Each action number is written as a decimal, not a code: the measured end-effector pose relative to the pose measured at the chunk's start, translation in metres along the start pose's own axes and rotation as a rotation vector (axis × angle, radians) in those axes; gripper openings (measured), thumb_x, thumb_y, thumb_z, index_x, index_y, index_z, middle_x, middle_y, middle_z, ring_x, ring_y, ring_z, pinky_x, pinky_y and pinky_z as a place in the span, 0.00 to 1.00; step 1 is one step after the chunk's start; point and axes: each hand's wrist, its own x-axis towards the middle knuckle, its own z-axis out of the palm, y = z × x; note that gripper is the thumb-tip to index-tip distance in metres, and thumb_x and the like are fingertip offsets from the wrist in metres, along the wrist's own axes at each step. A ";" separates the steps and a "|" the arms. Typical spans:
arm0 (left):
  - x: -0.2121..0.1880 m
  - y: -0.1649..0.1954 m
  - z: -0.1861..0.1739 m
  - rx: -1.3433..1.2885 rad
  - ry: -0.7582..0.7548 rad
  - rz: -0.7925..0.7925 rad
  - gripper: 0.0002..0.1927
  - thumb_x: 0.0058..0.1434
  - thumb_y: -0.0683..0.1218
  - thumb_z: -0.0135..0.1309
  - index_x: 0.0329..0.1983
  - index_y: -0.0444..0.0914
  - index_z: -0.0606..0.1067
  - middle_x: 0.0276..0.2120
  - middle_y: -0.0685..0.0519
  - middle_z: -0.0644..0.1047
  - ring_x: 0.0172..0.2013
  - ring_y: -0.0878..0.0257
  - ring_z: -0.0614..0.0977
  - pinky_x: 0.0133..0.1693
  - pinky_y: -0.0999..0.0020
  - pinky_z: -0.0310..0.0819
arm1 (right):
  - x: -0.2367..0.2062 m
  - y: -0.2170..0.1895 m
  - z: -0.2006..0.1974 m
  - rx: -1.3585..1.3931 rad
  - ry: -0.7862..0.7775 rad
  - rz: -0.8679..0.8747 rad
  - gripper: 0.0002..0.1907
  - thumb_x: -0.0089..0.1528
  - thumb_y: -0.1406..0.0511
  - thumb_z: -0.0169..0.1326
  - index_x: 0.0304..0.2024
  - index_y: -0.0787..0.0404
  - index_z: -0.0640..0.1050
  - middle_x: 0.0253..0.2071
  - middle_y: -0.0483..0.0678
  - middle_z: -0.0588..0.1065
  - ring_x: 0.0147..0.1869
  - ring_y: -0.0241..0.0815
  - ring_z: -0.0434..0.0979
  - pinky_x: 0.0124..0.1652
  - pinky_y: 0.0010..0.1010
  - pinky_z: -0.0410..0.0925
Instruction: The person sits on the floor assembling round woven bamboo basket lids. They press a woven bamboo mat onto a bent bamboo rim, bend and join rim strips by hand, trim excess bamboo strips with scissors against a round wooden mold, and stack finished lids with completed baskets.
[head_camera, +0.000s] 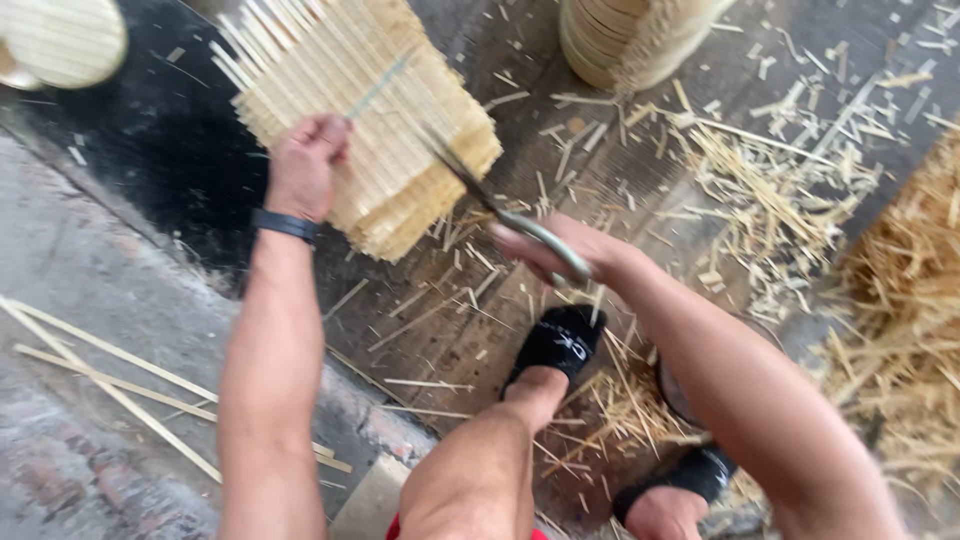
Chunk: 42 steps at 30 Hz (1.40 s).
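My left hand (305, 165) grips the edge of a stack of woven bamboo-strip mats (370, 120) that rests on the dark wooden floor. A thin green strip (378, 88) rises from my left fist across the mats. My right hand (555, 245) is closed around the handles of a pair of metal scissors (500, 212), whose blades point up-left at the lower right corner of the stack. A dark band (285, 225) sits on my left wrist. Both my forearms reach in from below.
Bamboo offcuts and shavings (760, 200) litter the floor, heaped at the right (900, 320). A stack of round bamboo baskets (625, 35) stands at the top; a round woven lid (60, 40) is top left. My feet in black sandals (560, 340) are below. Long strips (110, 385) lie left.
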 end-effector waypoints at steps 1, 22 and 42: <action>0.001 -0.002 0.001 0.010 -0.004 0.005 0.08 0.70 0.46 0.56 0.43 0.36 0.80 0.33 0.60 0.78 0.32 0.72 0.74 0.39 0.78 0.70 | 0.024 -0.019 0.001 0.054 -0.022 -0.013 0.37 0.58 0.35 0.44 0.32 0.61 0.80 0.18 0.48 0.73 0.23 0.40 0.78 0.26 0.35 0.73; -0.140 -0.058 -0.200 -0.555 0.794 -0.176 0.05 0.70 0.44 0.53 0.37 0.43 0.70 0.18 0.61 0.58 0.18 0.69 0.59 0.22 0.70 0.54 | 0.084 -0.043 0.057 0.298 0.216 0.222 0.34 0.56 0.40 0.59 0.26 0.66 0.78 0.13 0.43 0.67 0.12 0.34 0.66 0.14 0.29 0.64; -0.104 -0.023 -0.122 0.745 0.966 0.519 0.37 0.72 0.39 0.58 0.76 0.31 0.51 0.72 0.31 0.59 0.72 0.38 0.61 0.74 0.47 0.51 | 0.057 -0.006 0.065 -0.020 0.234 0.159 0.30 0.57 0.39 0.57 0.34 0.57 0.85 0.23 0.48 0.78 0.22 0.36 0.76 0.28 0.35 0.73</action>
